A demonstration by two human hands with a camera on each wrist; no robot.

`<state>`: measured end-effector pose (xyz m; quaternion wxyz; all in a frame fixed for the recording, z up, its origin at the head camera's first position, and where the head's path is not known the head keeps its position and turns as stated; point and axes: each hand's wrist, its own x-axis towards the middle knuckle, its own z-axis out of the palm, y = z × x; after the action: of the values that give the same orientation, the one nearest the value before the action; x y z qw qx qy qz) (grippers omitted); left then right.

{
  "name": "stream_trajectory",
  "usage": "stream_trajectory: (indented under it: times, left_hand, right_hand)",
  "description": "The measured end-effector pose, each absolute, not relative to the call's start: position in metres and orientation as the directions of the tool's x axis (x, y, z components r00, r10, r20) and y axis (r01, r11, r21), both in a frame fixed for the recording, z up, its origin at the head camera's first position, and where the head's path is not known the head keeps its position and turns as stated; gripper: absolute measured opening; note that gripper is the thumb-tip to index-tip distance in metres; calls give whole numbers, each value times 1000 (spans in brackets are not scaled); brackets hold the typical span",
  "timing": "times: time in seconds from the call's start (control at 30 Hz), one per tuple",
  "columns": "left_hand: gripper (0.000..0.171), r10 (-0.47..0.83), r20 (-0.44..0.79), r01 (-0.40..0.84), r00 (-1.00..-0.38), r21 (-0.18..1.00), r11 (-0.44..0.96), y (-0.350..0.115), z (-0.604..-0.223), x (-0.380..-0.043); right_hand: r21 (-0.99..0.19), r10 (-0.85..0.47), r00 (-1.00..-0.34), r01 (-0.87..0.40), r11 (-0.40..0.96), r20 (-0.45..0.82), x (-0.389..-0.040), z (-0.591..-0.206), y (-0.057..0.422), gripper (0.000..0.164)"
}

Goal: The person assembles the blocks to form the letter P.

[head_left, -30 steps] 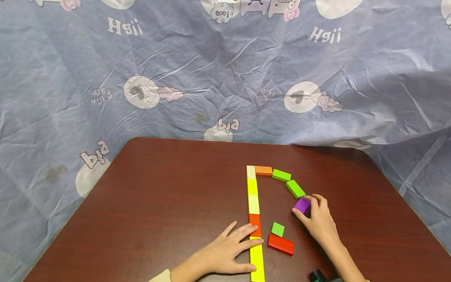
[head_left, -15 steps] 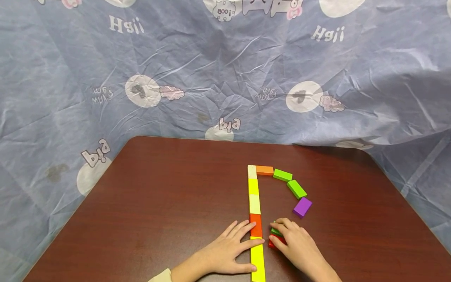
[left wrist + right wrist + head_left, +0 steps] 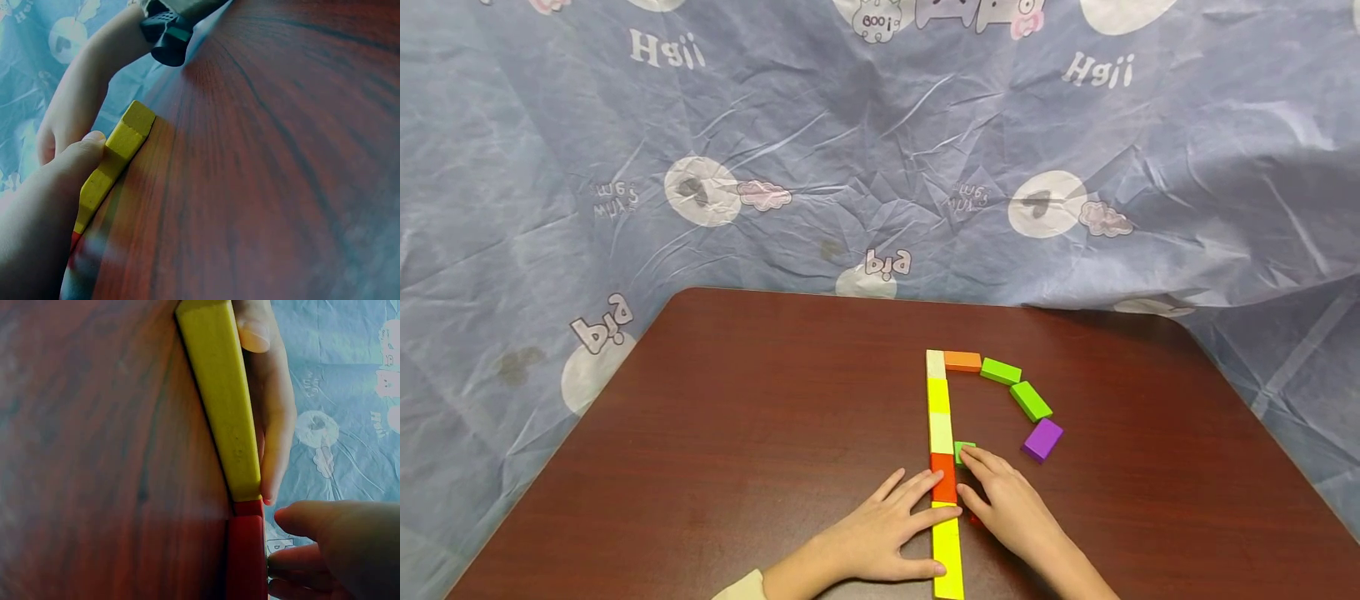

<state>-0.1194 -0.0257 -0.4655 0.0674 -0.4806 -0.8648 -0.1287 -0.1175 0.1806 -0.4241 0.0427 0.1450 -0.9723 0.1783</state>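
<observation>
My left hand rests with spread fingers across a row of blocks. Its fingertips lie on a red block and its thumb is on a long yellow block, also plain in the left wrist view. My right hand touches a small green block with its fingertips, just right of the row. The right thumb stands apart from that block, near the row. Under the right hand a loose red block is mostly hidden from the head view; the right wrist view shows it close beside the row.
Farther up, the row continues with pale and yellow blocks. From its top an orange block, two green blocks and a purple block curve rightward. A brown table bears everything; a printed grey-blue cloth hangs behind.
My right hand has let go of the purple block and come down leftward to the small green block. That block has moved up and left to the row. The left hand keeps its place.
</observation>
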Motion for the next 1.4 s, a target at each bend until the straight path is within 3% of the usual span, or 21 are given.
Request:
stream_trajectory:
  times: [0.27,0.47,0.83,1.2,1.4]
  left_hand:
    - [59,816,243,851,-525,144,505,-26,-466,-119]
    - [59,817,222,845,-532,196,497,-26,-465,-119]
    - [59,817,203,838,-539,223,498,-25,-464,-119]
    - [59,817,206,840,-539,200,504,-26,-465,-119]
    - [59,816,203,838,-541,206,505,-26,-466,-119]
  right_hand:
    - [-332,-262,-954,-296,895,145,-114,-424,181,44]
    - [-294,-219,-960,-263,919,174,-103,-415,188,38]
    - [-204,-99,-995,-102,974,28,-68,-414,204,36]
    - [-177,-142,-971,-176,968,192,-83,-426,214,48]
    - [-184,-163,-961,-206,961,224,-84,-424,211,41]
